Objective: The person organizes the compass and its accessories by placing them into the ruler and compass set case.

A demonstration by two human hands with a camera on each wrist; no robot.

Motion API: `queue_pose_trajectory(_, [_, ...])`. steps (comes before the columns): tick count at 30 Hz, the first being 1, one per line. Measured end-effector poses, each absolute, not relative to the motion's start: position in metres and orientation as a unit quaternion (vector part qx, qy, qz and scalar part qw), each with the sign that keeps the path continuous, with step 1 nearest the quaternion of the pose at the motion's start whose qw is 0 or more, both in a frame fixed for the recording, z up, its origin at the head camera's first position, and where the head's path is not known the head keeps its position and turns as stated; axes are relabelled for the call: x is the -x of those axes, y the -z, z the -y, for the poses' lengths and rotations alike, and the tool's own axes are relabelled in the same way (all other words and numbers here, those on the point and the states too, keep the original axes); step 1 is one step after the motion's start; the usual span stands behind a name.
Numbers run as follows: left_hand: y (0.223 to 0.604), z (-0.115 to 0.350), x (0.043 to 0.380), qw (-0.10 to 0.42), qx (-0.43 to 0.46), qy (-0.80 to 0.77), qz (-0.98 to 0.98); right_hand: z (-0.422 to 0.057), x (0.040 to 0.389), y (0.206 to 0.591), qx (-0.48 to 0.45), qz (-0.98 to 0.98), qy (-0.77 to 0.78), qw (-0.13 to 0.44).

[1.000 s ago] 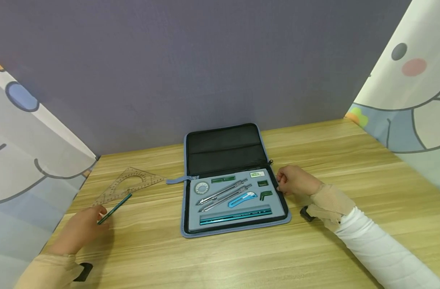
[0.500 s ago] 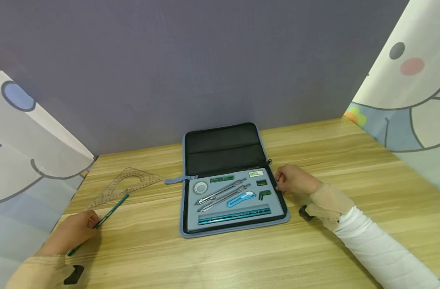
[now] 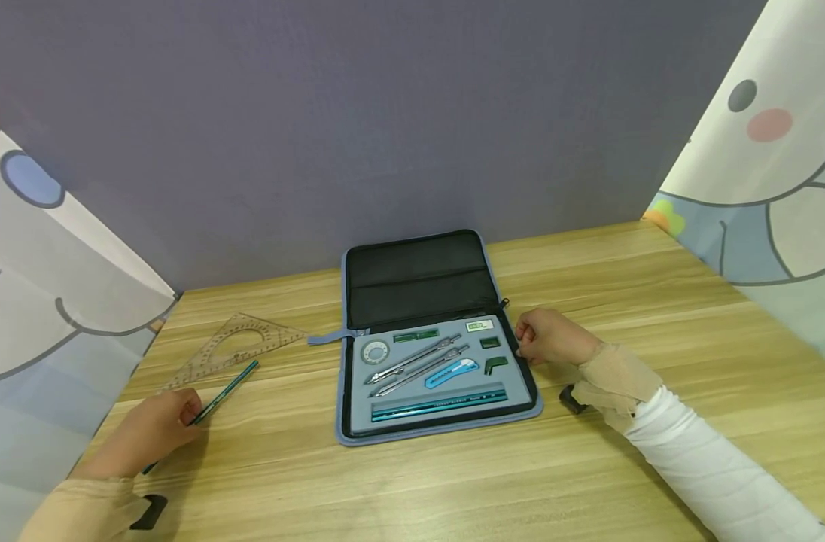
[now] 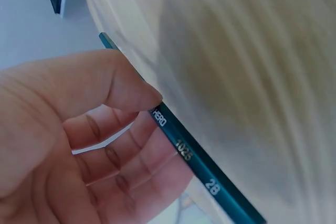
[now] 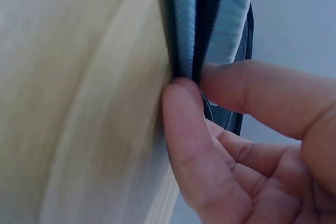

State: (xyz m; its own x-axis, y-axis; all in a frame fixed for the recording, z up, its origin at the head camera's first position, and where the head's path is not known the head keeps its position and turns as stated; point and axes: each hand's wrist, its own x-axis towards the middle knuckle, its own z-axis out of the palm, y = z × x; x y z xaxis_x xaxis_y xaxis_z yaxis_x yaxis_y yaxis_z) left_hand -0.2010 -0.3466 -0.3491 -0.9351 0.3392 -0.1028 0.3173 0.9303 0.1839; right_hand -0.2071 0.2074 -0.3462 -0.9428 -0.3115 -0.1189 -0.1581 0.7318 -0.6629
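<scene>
A dark green pencil (image 4: 184, 153), printed "HERO 1025 2B", is pinched between thumb and fingers of my left hand (image 3: 141, 433). It slants over the table at the lower left, its far end just right of a clear set square (image 3: 239, 346). My right hand (image 3: 555, 337) grips the right edge of a blue zip case (image 3: 439, 433); in the right wrist view its thumb and index finger take the zippered rim (image 5: 191, 30) between them. The case lies unfolded, with a grey tray (image 3: 399, 421) in its lower half.
The tray holds two compasses (image 3: 419, 369), a blue cutter (image 3: 452, 373), a teal pencil-like bar (image 3: 439, 403), a white disc (image 3: 375, 351), an eraser (image 3: 479, 326) and small green pieces. A strap (image 3: 327, 338) points left from the case. A grey panel (image 3: 412, 128) stands behind the table.
My left hand shifted slightly left and down, then back right and up, carrying the pencil; more of the pencil's near end now shows behind the hand. The right hand stays at the case edge.
</scene>
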Motion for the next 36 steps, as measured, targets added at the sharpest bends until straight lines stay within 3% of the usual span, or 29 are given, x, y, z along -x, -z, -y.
queue_pose_trajectory(16, [0.333, 0.288, 0.190, -0.037, -0.275, -0.066, -0.958, -0.209, 0.208, 0.348, 0.130, -0.923, 0.345, 0.112])
queue_pose_trajectory(36, [0.334, 0.209, 0.180, -0.055, -0.360, -0.075, -0.928, -0.209, 0.210, 0.349, 0.121, -0.923, 0.345, 0.118])
